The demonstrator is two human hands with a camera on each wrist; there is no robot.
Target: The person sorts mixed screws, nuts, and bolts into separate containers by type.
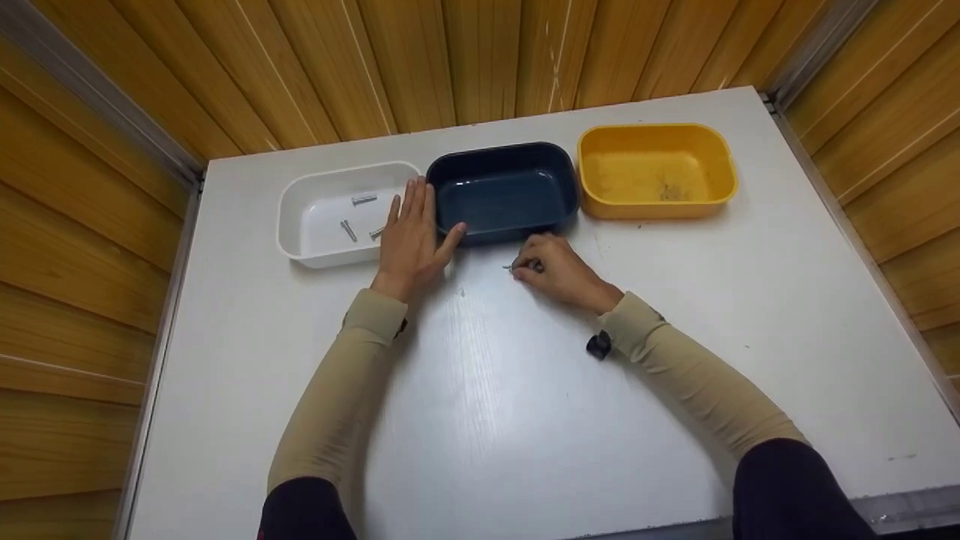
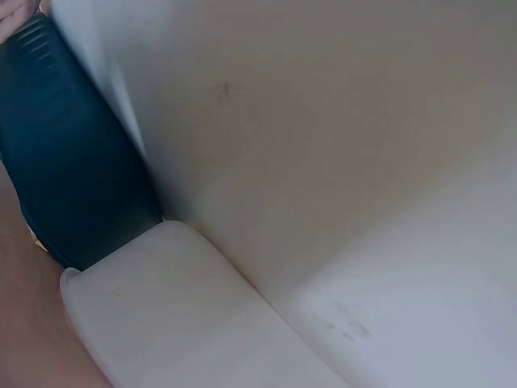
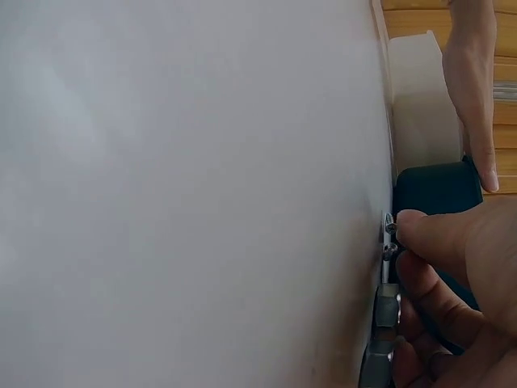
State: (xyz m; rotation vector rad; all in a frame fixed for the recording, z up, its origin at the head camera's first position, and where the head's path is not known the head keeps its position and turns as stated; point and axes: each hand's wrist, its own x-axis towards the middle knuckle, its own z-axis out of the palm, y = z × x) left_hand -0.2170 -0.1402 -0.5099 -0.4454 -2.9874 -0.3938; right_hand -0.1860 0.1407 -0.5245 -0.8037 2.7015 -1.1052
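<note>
My left hand (image 1: 411, 244) lies with straight fingers across the neighbouring rims of the white tray (image 1: 322, 261) and the dark blue tray (image 1: 502, 206). Its thumb reaches the blue tray's front rim. Just in front of the blue tray, my right hand (image 1: 559, 271) has curled fingers low over the table, with small silver screws (image 3: 391, 224) at its thumb and index fingertips. Larger silver metal pieces (image 3: 388, 309) show beside its other fingers in the right wrist view. I cannot tell how many pieces the right hand grips.
Several silver bolts (image 1: 364, 199) lie in the white tray. A yellow tray (image 1: 656, 208) with some dark specks inside stands right of the blue one. All three trays line the back of the white table (image 1: 480, 390), with wooden panels (image 1: 480, 60) behind and at both sides.
</note>
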